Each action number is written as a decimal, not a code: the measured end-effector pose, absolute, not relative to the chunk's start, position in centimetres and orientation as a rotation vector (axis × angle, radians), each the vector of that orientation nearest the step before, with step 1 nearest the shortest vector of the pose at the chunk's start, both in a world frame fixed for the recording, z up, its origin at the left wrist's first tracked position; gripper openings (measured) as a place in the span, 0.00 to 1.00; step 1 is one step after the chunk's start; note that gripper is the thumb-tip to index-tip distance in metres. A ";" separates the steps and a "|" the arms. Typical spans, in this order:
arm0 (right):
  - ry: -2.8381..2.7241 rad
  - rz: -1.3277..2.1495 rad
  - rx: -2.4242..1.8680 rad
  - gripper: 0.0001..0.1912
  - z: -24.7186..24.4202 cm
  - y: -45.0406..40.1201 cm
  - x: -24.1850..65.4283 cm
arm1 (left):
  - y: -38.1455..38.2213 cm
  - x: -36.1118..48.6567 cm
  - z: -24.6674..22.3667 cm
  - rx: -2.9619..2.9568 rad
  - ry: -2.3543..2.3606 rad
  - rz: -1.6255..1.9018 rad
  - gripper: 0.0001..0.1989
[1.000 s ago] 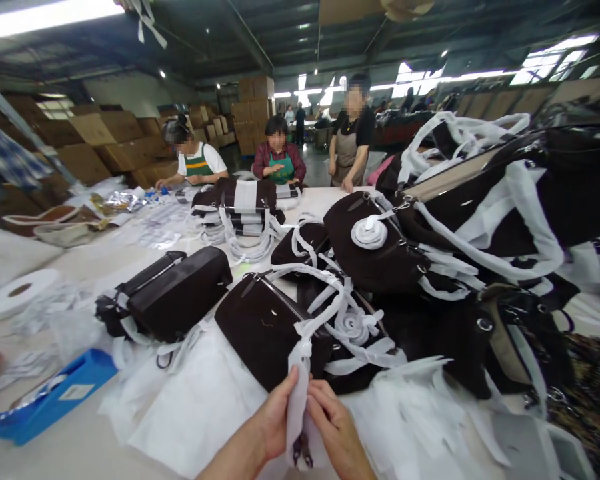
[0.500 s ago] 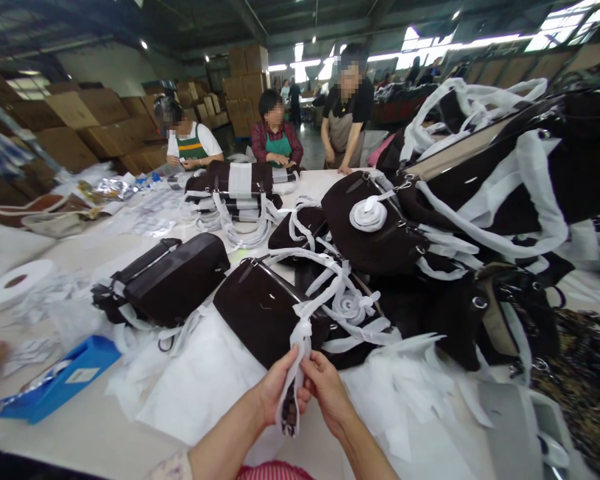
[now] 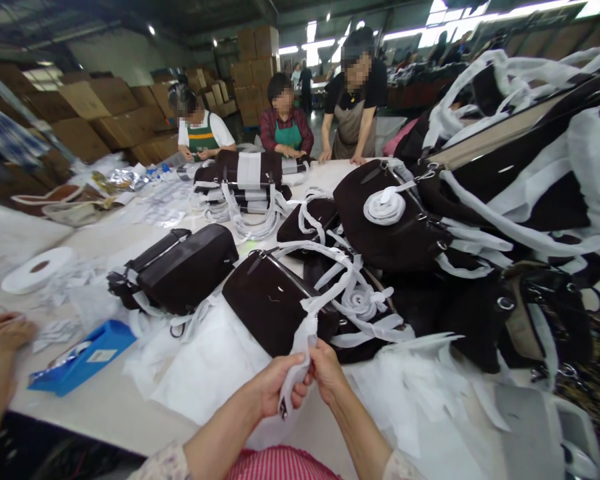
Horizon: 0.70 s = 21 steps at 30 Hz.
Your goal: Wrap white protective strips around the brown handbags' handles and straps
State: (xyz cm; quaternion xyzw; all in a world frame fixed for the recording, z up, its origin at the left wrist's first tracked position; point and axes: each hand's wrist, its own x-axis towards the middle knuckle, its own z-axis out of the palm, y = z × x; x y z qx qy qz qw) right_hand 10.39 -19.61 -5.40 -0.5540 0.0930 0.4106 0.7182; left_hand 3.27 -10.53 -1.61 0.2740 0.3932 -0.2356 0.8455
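My left hand (image 3: 276, 390) is closed around the lower part of a white-wrapped bag strap (image 3: 304, 337), thumb on top. The fingers of my right hand (image 3: 326, 368) pinch the wrapping's right edge, close beside the left hand. A small dark tip shows at the wrapping's lower end; whatever else lies inside is hidden. The strap runs up to a dark brown handbag (image 3: 265, 303) lying on its side just beyond my hands. White wrapping sheets (image 3: 210, 367) lie under and in front of this bag. On its right rests a coiled, white-wrapped strap (image 3: 357, 300).
Another dark bag (image 3: 185, 267) lies left of centre, near a blue tape dispenser (image 3: 87, 360) and a white roll (image 3: 17, 275). Dark bags (image 3: 380, 230) pile up on the right. A co-worker's hands (image 3: 7, 330) are at the left edge; several people stand across the table.
The white wrapping now covers most of the dark piece that showed between my hands. My left hand has shifted slightly up along it. A co-worker's hands show more fully at the left.
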 end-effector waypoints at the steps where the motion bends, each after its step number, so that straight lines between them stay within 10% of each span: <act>1: 0.213 0.898 -1.244 0.10 -5.4 -19.5 10.6 | -10.4 3.5 -1.5 0.567 0.825 -0.514 0.13; 21: 0.085 1.101 -0.744 0.22 -5.0 -21.2 12.0 | -9.2 2.9 -3.1 0.292 0.640 -0.612 0.13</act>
